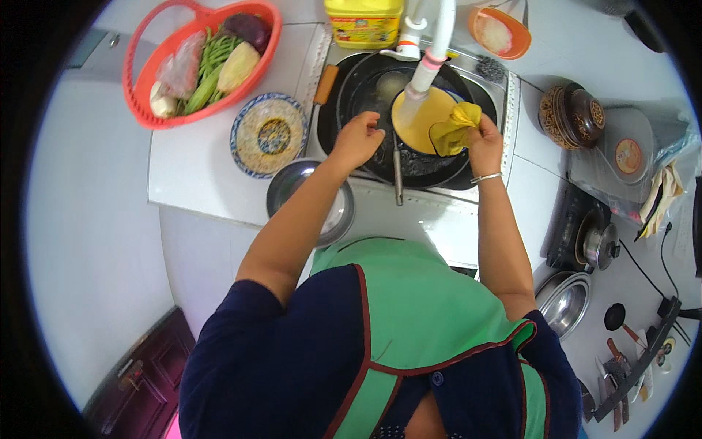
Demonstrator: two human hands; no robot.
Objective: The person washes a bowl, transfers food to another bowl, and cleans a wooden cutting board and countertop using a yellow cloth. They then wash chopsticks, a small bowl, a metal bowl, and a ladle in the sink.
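My right hand (485, 144) grips a bunched yellow cloth (456, 131) at the right rim of a round vessel with a yellow inside (421, 134). Water from a white tap spout (423, 77) runs into this vessel. It sits within a large dark wok (356, 93) that holds water and rests in the metal sink (507, 99). Over the wok's left side is my left hand (359, 140), its fingers curled; whether they hold anything is hidden. A slim metal handle (398, 175) crosses the wok's near edge between my hands.
Left of the sink are a red basket of vegetables (142, 110), a blue-and-white patterned plate (269, 134) and a metal bowl (337, 219). A yellow jug (364, 24) stands behind. On the right are a brown lidded pot (570, 116), a cooktop with a small pot (598, 244) and several knives (614, 373).
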